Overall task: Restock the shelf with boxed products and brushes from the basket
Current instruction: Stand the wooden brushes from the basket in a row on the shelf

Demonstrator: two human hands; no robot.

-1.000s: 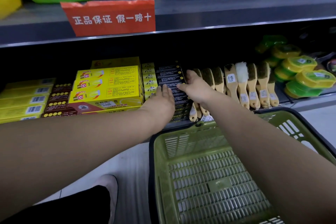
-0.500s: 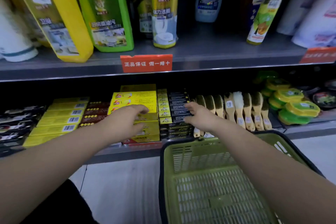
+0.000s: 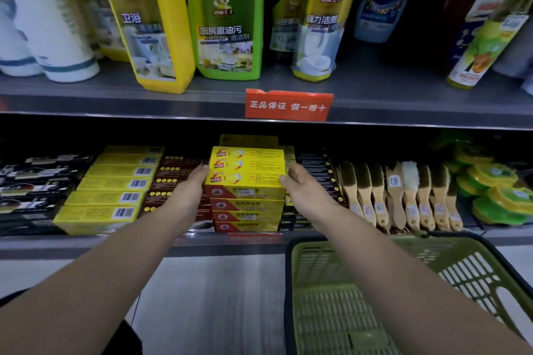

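Left hand (image 3: 189, 186): grip spread, fingers straight, tips against the left end of the top yellow boxes (image 3: 248, 166). Right hand (image 3: 302, 189): grip also spread, fingers loose at the right end; contact too fine to tell. Boxes sit stacked mid-shelf (image 3: 86, 242), long axis left-right, spanning both hands, neither nearer. Likely squaring the stack: push inward and back. Brushes (image 3: 401, 196) stand in a row just right. Basket (image 3: 350, 264) lower right, below the right forearm; no stock shows in it.

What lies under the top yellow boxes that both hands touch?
More yellow boxes with red fronts, stacked on the lower shelf; only their fronts show, the rest is covered.
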